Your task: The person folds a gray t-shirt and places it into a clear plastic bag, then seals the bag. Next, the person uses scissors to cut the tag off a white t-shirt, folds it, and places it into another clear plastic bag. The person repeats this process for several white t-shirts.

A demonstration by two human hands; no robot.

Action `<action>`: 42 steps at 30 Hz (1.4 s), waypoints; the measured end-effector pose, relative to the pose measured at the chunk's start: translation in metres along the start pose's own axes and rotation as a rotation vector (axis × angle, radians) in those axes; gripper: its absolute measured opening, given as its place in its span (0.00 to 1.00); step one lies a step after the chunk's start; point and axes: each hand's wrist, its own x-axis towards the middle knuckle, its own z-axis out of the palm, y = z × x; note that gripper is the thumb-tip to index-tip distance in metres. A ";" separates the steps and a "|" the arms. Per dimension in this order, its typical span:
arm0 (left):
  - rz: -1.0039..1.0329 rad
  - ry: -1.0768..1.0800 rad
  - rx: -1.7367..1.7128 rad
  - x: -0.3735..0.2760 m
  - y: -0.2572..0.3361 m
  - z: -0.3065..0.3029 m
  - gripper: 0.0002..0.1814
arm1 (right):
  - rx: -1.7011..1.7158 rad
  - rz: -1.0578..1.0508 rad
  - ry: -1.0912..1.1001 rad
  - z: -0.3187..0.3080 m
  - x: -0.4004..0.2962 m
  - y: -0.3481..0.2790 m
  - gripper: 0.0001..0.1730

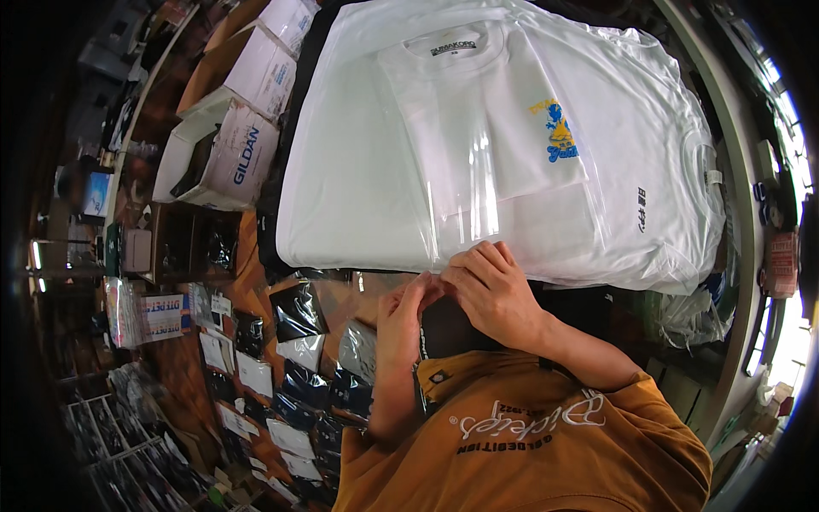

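Observation:
A folded white T-shirt (461, 115) lies inside a clear plastic bag (484, 221), its collar pointing away from me. Blue and yellow print shows on its right side. Beneath it spreads a larger white T-shirt (630, 134) with small dark lettering. At the near edge of the pile, my left hand (403, 313) and my right hand (489, 288) meet, fingertips close together. Both appear to pinch the bag's near edge. The exact grip is partly hidden by my curled fingers.
White cardboard boxes (240, 157) stand to the left of the pile. Several bagged garments (301, 384) cover the wooden floor at lower left. A pale frame post (736, 160) runs along the right, with crumpled plastic bags (694, 320) beside it.

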 end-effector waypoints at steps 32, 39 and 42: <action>0.062 0.000 0.074 0.019 -0.002 0.013 0.10 | -0.178 0.210 -0.380 -0.027 -0.174 0.061 0.08; -0.041 -0.178 0.249 0.007 0.004 -0.008 0.10 | -0.327 1.007 -0.185 -0.104 -0.356 0.091 0.06; -0.091 -0.365 0.327 0.001 0.011 -0.031 0.10 | -0.554 0.945 -0.472 -0.137 -0.436 0.100 0.11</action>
